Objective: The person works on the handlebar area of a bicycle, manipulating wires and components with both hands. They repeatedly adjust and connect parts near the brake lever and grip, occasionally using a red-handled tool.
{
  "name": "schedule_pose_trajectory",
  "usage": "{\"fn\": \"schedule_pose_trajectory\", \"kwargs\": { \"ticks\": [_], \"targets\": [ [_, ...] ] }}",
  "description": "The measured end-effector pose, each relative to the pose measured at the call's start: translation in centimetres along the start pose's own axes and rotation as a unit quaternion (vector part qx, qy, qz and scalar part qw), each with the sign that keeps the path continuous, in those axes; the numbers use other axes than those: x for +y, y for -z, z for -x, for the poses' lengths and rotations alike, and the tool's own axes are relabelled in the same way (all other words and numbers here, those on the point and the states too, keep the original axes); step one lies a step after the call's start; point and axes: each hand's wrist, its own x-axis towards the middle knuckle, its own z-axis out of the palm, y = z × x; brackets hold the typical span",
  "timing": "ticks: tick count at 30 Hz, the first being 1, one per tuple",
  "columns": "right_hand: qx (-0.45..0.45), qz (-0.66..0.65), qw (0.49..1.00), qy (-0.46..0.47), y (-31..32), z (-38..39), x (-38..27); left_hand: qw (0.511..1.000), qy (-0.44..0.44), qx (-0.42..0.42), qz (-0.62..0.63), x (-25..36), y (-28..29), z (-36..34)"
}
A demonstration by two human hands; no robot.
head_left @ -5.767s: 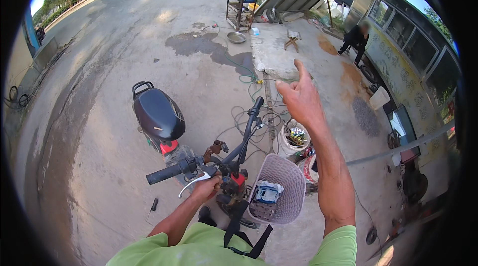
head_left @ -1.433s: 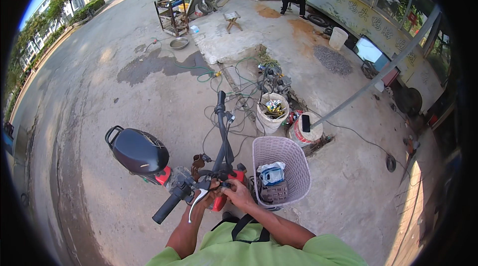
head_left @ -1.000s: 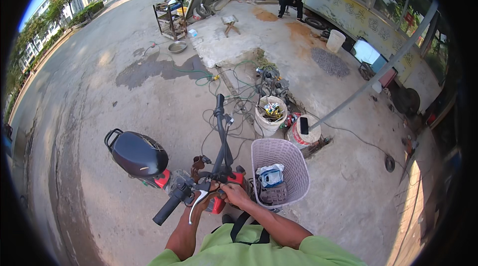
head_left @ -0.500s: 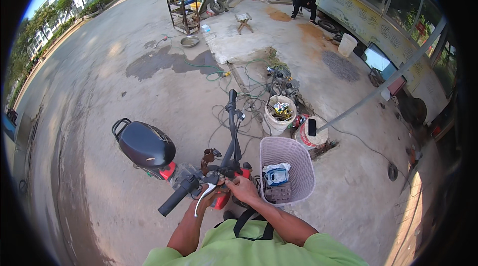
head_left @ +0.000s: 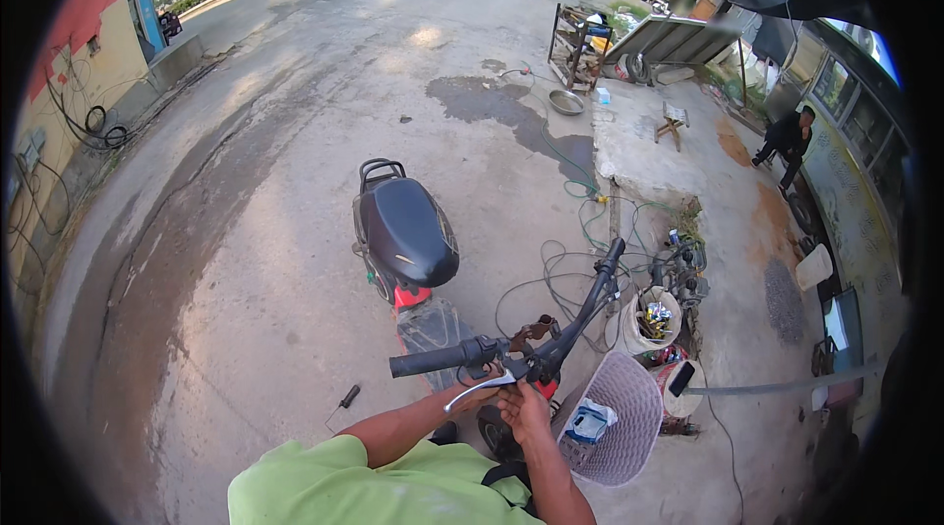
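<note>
An electric scooter stands in front of me, with a black seat [head_left: 405,230], a red body and a handlebar [head_left: 565,340] turned at a slant. Both my hands meet low at the front of the handlebar's middle. My left hand [head_left: 495,384] reaches under the silver brake lever [head_left: 479,389], which hides most of its fingers. Right beside it, my right hand [head_left: 526,409] has its fingers bent and pressed together at the stem; whatever they hold is too small to make out. A pale woven basket [head_left: 634,417] sits next to my right forearm, holding a blue-and-white packet [head_left: 590,421].
A black-handled screwdriver [head_left: 349,395] lies on the concrete at left. Right of the scooter are a bucket of small items [head_left: 649,320], a lidded bucket bearing a phone [head_left: 680,379], and tangled hoses [head_left: 551,274]. A metal pole [head_left: 787,379] crosses at right. A person [head_left: 787,146] sits farther back.
My view has swung left, so the scooter and surroundings sit farther right and appear rotated. The screwdriver and left wall have come into sight. Both hands remain at the handlebar's middle.
</note>
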Motion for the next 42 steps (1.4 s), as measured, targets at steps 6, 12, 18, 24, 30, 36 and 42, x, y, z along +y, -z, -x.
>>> {"fn": "schedule_pose_trajectory", "kwargs": {
  "ticks": [6, 12, 18, 24, 30, 36, 42],
  "targets": [
    [0.003, 0.004, 1.0, -0.001, 0.7, -1.2, 0.3, 0.996, -0.058, -0.073, 0.016, -2.0, 2.2, -0.7],
    [0.018, -0.023, 0.999, 0.024, 2.1, -2.1, 0.8, 0.987, -0.149, -0.051, -0.023, 1.0, -0.6, 2.8],
    [0.014, 0.02, 0.997, 0.066, 1.2, -1.4, 0.6, 0.988, -0.119, -0.089, 0.032, 4.0, -1.3, 3.0],
    [0.058, 0.073, 0.986, 0.142, 0.8, -0.4, 0.4, 0.981, -0.12, -0.122, 0.09, 4.8, -1.5, 1.8],
    [0.149, 0.282, 0.86, 0.398, 0.5, 0.4, 0.5, 0.977, -0.098, -0.15, 0.115, 5.2, -1.8, 2.4],
    [0.143, 0.469, 0.747, 0.449, 0.1, 2.3, -2.6, 0.954, -0.066, -0.213, 0.202, 7.7, -3.8, 4.6],
    [0.139, 0.368, 0.806, 0.443, 1.1, 0.4, -0.8, 0.962, -0.128, -0.2, 0.138, 4.1, -2.3, 4.5]
  ]
}}
